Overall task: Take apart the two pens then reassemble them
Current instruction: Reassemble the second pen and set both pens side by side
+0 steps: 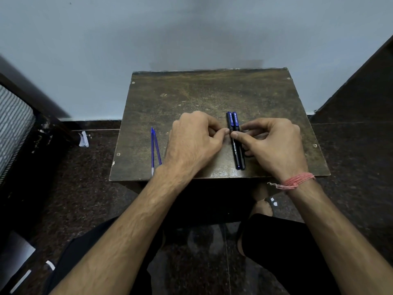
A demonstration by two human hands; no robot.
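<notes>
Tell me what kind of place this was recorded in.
Probably a room in a home: a worn wooden stool serves as the work surface, standing on dark polished stone floor against a plain painted wall.

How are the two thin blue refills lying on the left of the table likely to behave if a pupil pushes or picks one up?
The refills look thin and round, so a sideways push would probably roll them on the flat table. They seem light for their length and may flex slightly. Each ends in a fine point, so lifting at mid-length seems safer.

2 dark capped pens side by side, touching, on table, 2 blue refills lying apart at left
</notes>
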